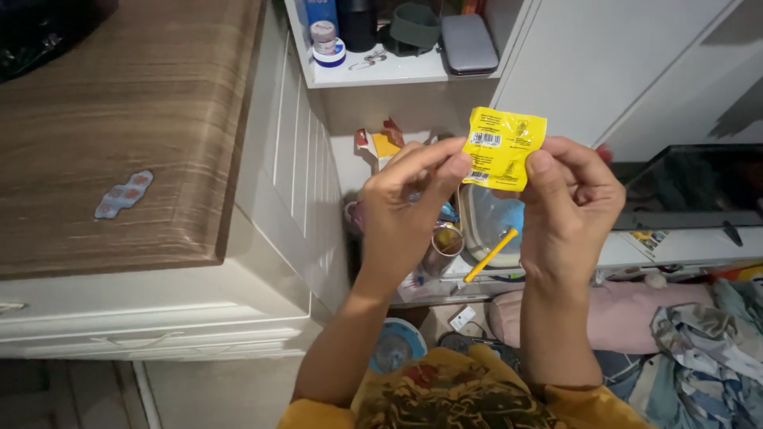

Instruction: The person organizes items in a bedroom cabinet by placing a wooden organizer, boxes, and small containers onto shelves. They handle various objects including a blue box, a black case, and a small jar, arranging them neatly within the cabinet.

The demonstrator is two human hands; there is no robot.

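Both hands are pinching a yellow sachet held up in front of the shelf. The left hand is gripping its lower left edge between thumb and fingers, and the right hand is clamping its lower right corner.

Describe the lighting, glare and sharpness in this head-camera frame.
Head view: dim, warm indoor light; the yellow sachet pinched between the left hand and the right hand is sharp, with slight sheen; the wooden top is evenly lit; the top-left corner falls into dark shadow.
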